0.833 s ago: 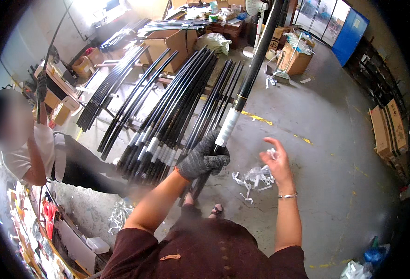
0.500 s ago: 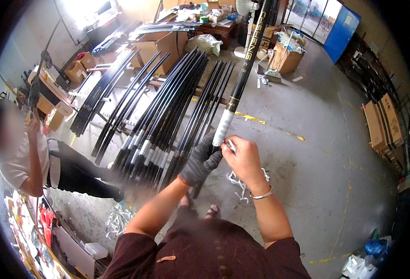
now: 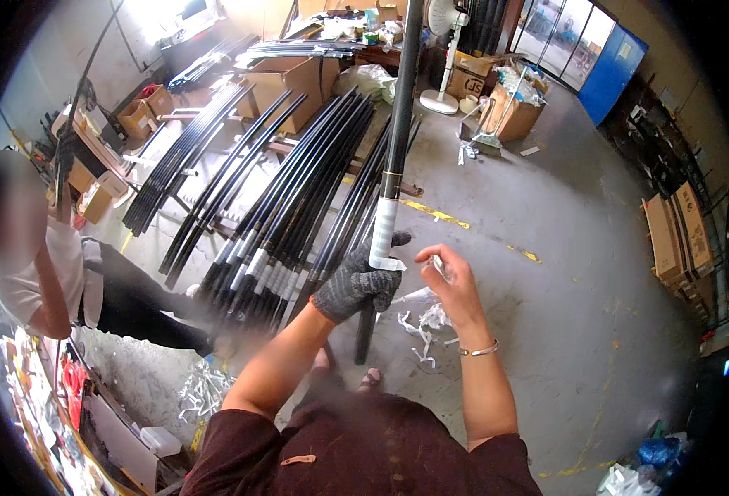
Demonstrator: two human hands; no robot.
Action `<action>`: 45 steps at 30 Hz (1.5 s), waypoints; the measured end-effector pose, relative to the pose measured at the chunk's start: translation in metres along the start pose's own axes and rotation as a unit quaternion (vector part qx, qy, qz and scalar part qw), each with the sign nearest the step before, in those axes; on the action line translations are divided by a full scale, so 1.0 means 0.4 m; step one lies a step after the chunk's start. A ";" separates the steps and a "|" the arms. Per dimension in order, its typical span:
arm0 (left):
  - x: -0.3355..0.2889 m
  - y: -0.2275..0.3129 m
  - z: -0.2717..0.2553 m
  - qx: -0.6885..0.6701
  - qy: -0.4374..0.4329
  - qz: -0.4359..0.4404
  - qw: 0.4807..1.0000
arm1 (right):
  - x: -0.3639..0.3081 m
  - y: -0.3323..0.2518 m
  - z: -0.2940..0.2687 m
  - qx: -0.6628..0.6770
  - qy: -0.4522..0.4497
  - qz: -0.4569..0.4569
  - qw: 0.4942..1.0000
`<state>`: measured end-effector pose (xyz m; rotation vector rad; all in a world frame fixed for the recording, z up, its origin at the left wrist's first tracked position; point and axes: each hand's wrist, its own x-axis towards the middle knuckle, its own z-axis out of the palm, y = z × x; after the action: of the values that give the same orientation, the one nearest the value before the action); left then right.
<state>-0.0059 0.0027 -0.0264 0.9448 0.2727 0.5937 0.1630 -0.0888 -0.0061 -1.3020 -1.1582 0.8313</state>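
My left hand (image 3: 356,281), in a dark grey knit glove, is closed around a long black fishing rod (image 3: 393,149) with thin gold rings. Just above that grip, a white wrapped band (image 3: 383,227) covers part of the rod, and a short loose end sticks out at its lower edge. The rod's butt (image 3: 365,335) shows below the glove. To the right, apart from the rod, my bare right hand (image 3: 457,285) pinches a small crumpled white strip (image 3: 439,264); a metal bracelet (image 3: 480,350) circles that wrist.
Many similar black rods (image 3: 298,190) lie on racks at left. Beside them stands another person (image 3: 30,273) holding a pole. White strips litter the floor (image 3: 418,335). Farther off are a white fan (image 3: 440,99), a broom (image 3: 488,140) and cardboard boxes (image 3: 674,231).
My right hand has drawn away rightward from the white band, leaving its loose end visible. The rod has swung more upright, and its butt now shows under my left hand.
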 end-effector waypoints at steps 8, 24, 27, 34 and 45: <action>-0.017 -0.020 -0.045 -0.015 -0.016 -0.014 1.000 | 0.035 -0.001 0.065 -0.128 -0.040 -0.058 0.989; -0.300 0.055 -0.516 0.166 0.177 -0.047 0.969 | -0.753 0.608 -0.884 -0.596 0.221 0.406 0.656; -0.309 -0.087 -0.633 0.270 0.241 -0.045 0.931 | -0.922 0.683 -0.831 -0.523 0.231 0.410 0.711; -0.223 -0.357 -0.717 0.538 0.327 -0.113 0.768 | -1.092 0.676 -0.514 -0.316 0.322 0.538 0.713; -0.068 -0.484 -0.870 0.628 0.315 -0.230 0.674 | -0.985 0.420 -0.390 -0.320 0.263 0.633 0.654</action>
<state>-0.1216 0.1366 -0.3841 1.8758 1.6653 0.1467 0.2325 -0.4844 -0.2213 -2.8090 0.1918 0.8523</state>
